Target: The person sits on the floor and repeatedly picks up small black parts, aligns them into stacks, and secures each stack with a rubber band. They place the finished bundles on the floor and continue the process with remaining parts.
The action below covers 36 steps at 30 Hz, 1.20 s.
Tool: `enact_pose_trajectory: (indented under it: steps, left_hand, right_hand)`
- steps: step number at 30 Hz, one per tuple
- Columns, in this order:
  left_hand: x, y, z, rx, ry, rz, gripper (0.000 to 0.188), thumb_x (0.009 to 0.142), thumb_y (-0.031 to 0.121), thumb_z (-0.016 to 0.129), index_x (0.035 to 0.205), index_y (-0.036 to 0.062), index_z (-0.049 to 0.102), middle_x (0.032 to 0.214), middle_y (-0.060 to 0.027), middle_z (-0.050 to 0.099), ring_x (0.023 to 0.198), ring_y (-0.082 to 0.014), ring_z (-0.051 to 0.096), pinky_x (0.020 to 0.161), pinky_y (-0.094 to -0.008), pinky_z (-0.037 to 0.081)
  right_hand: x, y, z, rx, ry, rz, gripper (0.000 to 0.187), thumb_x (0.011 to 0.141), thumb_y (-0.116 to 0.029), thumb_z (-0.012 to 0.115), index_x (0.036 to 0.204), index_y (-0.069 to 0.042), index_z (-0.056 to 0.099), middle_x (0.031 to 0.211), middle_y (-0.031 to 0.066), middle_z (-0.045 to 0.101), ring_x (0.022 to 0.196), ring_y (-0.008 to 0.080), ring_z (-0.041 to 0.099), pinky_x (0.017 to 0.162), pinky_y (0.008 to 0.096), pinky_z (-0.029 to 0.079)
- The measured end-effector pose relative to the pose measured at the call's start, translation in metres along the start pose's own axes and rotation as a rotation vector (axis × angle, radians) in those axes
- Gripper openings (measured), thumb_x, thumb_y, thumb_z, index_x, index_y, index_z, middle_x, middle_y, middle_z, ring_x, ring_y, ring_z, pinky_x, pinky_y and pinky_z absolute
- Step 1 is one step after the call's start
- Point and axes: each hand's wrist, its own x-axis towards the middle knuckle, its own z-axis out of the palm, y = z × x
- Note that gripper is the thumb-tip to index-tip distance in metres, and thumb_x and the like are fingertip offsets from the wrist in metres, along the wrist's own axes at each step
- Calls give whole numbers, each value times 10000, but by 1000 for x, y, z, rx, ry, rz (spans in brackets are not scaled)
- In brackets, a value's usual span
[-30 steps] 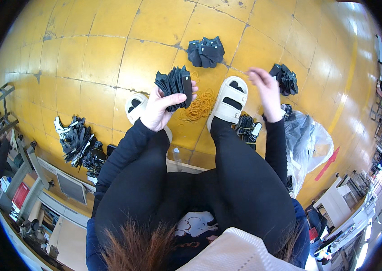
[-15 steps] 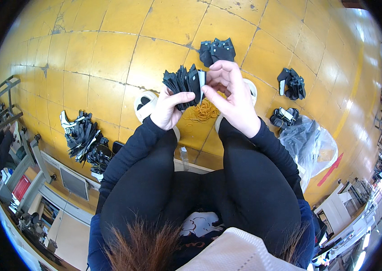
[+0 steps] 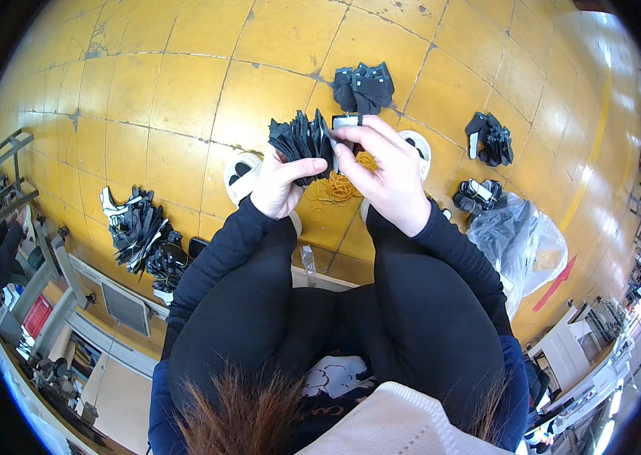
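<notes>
Bundle (image 3: 298,144) of thin black pieces, stacked flat against each other with the upper edge fanned out and jagged, is up off the floor (image 3: 153,91), seen over the gap between the left sandal (image 3: 243,183) and right sandal (image 3: 421,144), both cream. The left hand (image 3: 282,182) has it firmly wrapped, thumb laid across the near face. The right hand (image 3: 389,171) bends inward, thumb and forefinger brought together on a pale, black-edged flap (image 3: 347,121) at the bundle's right side; whether the flap is loose from the rest I cannot tell.

Below lie yellow bands (image 3: 329,189) in a tangle, partly covered by the right hand, which also hides some of the right sandal. Straight ahead on the floor sits a small black pile (image 3: 364,87). Toward the floor's right edge come a second pile (image 3: 493,142), a bunch (image 3: 478,196) and, close by it, a clear bag (image 3: 525,239). Toward the floor's left edge a larger heap (image 3: 138,231) lies short of metal frames (image 3: 9,171).
</notes>
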Motion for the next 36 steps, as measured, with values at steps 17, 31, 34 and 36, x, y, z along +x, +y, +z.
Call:
enact_pose_trajectory:
  steps: [17, 31, 34, 36]
  left_hand:
    - [4, -7, -6, -101, 113, -53, 444, 834, 62, 577, 1258, 0, 461, 1177, -135, 597, 1007, -214, 634, 879, -354, 546]
    - [9, -6, -17, -151, 115, -99, 476, 842, 42, 663, 1271, 23, 459, 1198, -133, 568, 1115, -264, 571, 975, -436, 504]
    - [9, -7, -17, -113, 109, -68, 442, 829, 31, 683, 1232, 5, 501, 1168, -131, 589, 1065, -240, 594, 945, -411, 513]
    - [10, -6, -5, -78, 88, -18, 392, 799, -4, 709, 1164, -21, 567, 1101, -116, 634, 984, -195, 629, 882, -338, 535]
  right_hand:
    - [2, 16, 0, 15, 0, -2, 259, 860, -79, 618, 1115, -35, 607, 990, 161, 618, 857, 315, 634, 763, 333, 518]
    - [23, 154, 20, -571, -84, -70, 241, 853, -194, 650, 1019, -21, 632, 928, 134, 630, 858, 304, 636, 731, 375, 518]
    - [20, 89, 13, -153, -29, 55, 171, 855, -149, 658, 951, -8, 651, 881, 113, 637, 771, 235, 642, 687, 320, 510]
    - [17, 42, 1, 83, -23, 96, 168, 841, -119, 677, 965, -11, 646, 867, 97, 639, 738, 195, 636, 679, 290, 503]
